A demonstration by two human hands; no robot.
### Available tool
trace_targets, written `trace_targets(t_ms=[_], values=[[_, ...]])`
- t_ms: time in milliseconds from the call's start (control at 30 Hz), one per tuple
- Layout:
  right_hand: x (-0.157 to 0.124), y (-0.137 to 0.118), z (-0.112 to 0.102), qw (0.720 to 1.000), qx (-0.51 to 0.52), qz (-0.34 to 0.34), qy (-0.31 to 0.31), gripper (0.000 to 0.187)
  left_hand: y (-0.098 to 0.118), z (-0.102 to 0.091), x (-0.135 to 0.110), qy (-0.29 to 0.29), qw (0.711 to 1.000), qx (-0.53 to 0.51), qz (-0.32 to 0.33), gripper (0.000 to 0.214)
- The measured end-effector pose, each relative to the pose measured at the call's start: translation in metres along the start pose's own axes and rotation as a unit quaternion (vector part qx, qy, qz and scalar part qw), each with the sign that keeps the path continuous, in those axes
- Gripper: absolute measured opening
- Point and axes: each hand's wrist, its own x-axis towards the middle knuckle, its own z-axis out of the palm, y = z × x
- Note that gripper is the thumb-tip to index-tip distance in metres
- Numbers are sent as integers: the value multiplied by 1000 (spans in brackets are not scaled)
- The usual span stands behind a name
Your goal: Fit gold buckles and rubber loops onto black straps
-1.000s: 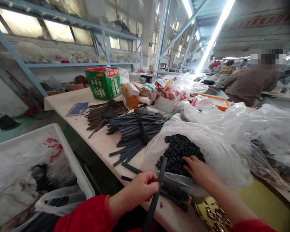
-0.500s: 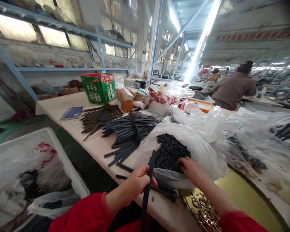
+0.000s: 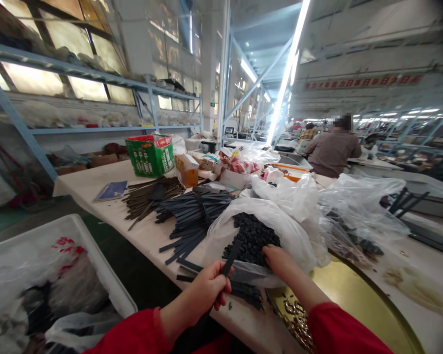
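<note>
My left hand [image 3: 205, 290] is closed around a narrow black strip [image 3: 231, 258], whose upper end points up over the front of a clear plastic bag [image 3: 299, 236]. Small black pieces [image 3: 251, 233] fill the bag's open mouth. Among them, at the right side of the opening, my right hand [image 3: 278, 260] has its fingers drawn together; the fingertips are partly hidden, so what they pinch does not show. Left of the bag lies a spread pile of black strips [image 3: 192, 211]. Below my right forearm, gold-coloured metal links [image 3: 297, 317] lie on a round gold tray [image 3: 354, 300].
Browner strips [image 3: 147, 194], a blue booklet [image 3: 110, 191], a green carton [image 3: 149, 156] and a small orange-white box [image 3: 186, 170] stand or lie on the table. A white bin [image 3: 107, 270] is at lower left. Beyond the table sits a person in brown [image 3: 332, 152].
The view has tilted up and turned slightly right. The strip in my left hand now leans further right, with less of it showing below the hand. My right hand stays at the black pieces.
</note>
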Motion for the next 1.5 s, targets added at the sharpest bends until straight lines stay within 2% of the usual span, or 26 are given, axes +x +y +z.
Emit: trace_targets(t_ms=[67,133,233,267,400,433,567,633,733,833,933,1000,1067,1133,1167,1333,1500], values=[[-6,-9,-6,997,76,15,23,13,-3,1,1,-6,1000,20,19,27],[-18,-23,-10,985,169,25,21,13,-6,3,5,1,998,43,53,24],[-46,-52,-8,951,308,24,-36,19,-8,7,11,21,989,86,119,22],[-56,-62,-6,936,345,24,-57,19,-8,8,12,28,984,107,140,22],[-84,-87,2,831,540,72,-112,20,-7,14,10,25,965,194,174,17],[-88,-89,4,819,558,75,-109,21,-6,14,8,22,963,208,170,15],[-93,-90,10,819,568,11,-78,23,-9,15,4,13,967,207,150,13],[-97,-87,16,822,564,-10,-77,23,-15,16,4,-3,977,169,128,14],[-103,-81,26,832,550,-9,-72,25,-24,19,6,-42,994,78,58,24],[-108,-77,32,828,557,7,-62,29,-28,18,5,-80,996,27,7,37],[-111,-74,32,795,604,44,-32,29,-22,10,1,-103,992,79,7,44],[-112,-71,31,758,649,64,-13,27,-15,3,-4,-113,982,151,12,43],[-115,-68,30,717,693,72,-15,26,-10,-1,-9,-125,968,216,20,39],[-118,-66,30,700,711,69,-29,25,-8,-3,-14,-137,954,265,28,33],[-120,-65,30,704,707,63,-33,25,-8,-3,-16,-140,947,286,33,31],[-128,-63,31,763,643,43,-45,33,-8,-4,-23,-159,925,339,64,28],[-141,-65,33,809,572,24,-132,37,-4,-10,-32,-233,915,328,8,27]])
